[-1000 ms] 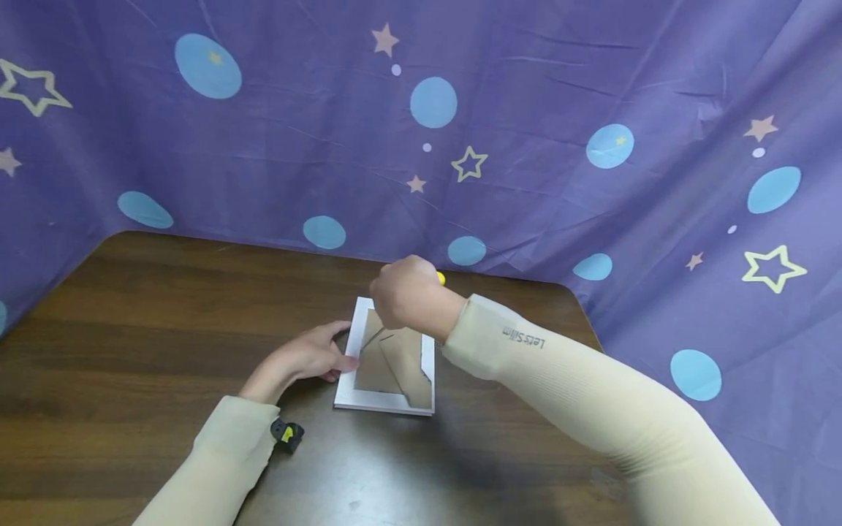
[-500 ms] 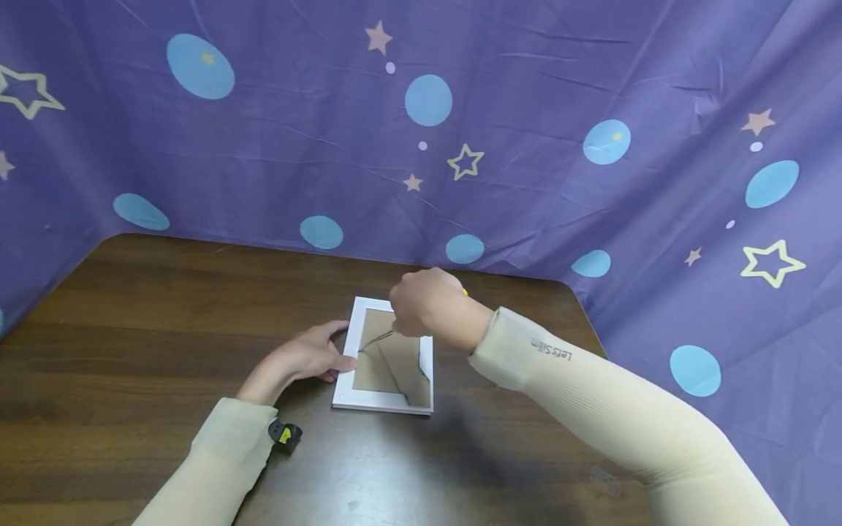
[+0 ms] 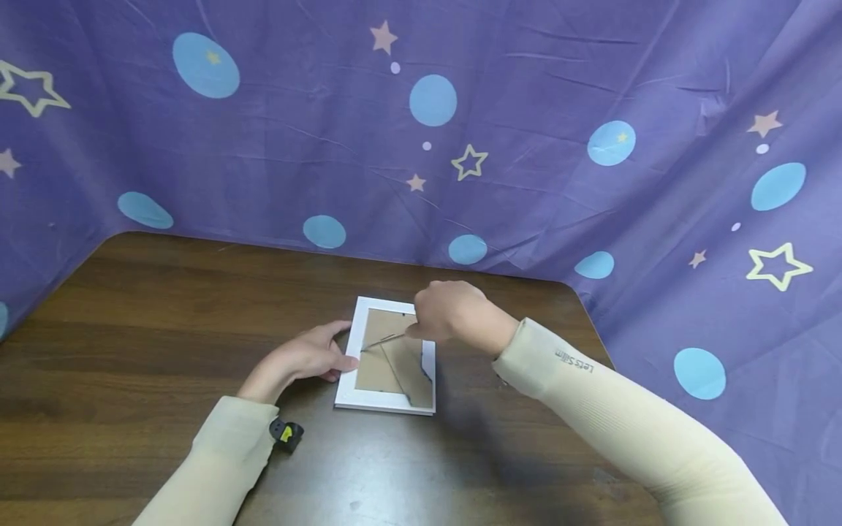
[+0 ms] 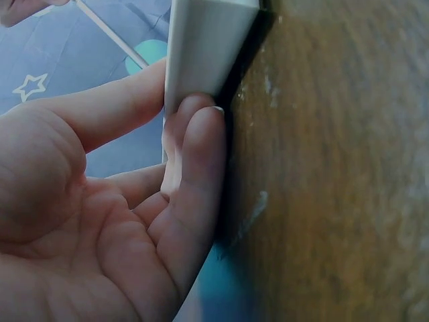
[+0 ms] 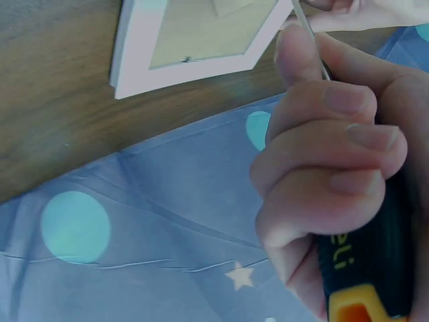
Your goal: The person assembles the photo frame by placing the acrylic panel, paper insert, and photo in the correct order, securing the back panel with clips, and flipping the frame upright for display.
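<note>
Picture frame (image 3: 376, 372): lying back-side up around mid-table (image 3: 197, 321). Probably feeling light and stiff, maybe a bit slick on the white border and breakable on the hidden front, so calling for gentle pressure. Best to be holding it by the long side edges, going easy on the thin-looking stand (image 3: 414, 376). Running near to far along its long axis, just slightly askew, with the stand slanting toward the near right corner. Getting pinched at the left edge by the left hand (image 3: 312, 356), thumb on top. Also seemingly meeting, by the inner left border, the tip of a screwdriver (image 5: 365, 258) clamped in the right hand (image 3: 450, 310).
</note>
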Demonstrator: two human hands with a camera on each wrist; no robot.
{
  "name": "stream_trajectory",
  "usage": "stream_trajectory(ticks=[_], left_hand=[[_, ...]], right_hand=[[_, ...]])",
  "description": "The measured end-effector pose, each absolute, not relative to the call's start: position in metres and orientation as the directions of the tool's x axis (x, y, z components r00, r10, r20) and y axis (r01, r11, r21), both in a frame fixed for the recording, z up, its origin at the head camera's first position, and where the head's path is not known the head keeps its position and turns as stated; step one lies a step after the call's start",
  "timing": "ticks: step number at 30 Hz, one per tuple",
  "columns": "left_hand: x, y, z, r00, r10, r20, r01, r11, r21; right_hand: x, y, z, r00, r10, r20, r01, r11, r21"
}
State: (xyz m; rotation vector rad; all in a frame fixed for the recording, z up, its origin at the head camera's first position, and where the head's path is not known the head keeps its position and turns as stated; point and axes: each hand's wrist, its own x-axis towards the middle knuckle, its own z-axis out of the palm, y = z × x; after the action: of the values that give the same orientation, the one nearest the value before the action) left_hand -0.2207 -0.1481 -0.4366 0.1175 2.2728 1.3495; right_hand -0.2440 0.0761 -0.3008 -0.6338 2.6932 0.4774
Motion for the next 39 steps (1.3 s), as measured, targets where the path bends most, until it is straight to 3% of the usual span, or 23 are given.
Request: stream_trajectory(ticks=[6,16,21,31,39], left_hand=[[-0.222,-0.151,-0.436,-0.876,0.323,-0.358,-0.158,0.509,0.846],[-0.224,-0.154,-0.436,-0.864,0.345,-0.366,-0.157,0.505,0.848],[-0.224,-0.153,-0.434,-0.860,0.339,-0.381,-0.169,0.515,0.840],[-0.226,-0.156,-0.433,-0.862,0.331,-0.385,-0.178,0.513,0.840],[-0.227,-0.156,-0.434,-0.862,0.331,-0.384,-0.176,0.515,0.839]], right_hand=[[-0.249,0.085,-0.307,-0.829,-0.360,-0.427,-0.463,0.871,0.165],[-0.271,0.106,-0.324,-0.706,-0.376,-0.600,-0.422,0.904,-0.070],[-0.270,0.109,-0.326,-0.696,-0.370,-0.616,-0.450,0.893,-0.028],[-0.255,0.096,-0.318,-0.802,-0.311,-0.509,-0.428,0.895,0.128],[-0.253,0.089,-0.315,-0.815,-0.268,-0.514,-0.394,0.906,0.154]])
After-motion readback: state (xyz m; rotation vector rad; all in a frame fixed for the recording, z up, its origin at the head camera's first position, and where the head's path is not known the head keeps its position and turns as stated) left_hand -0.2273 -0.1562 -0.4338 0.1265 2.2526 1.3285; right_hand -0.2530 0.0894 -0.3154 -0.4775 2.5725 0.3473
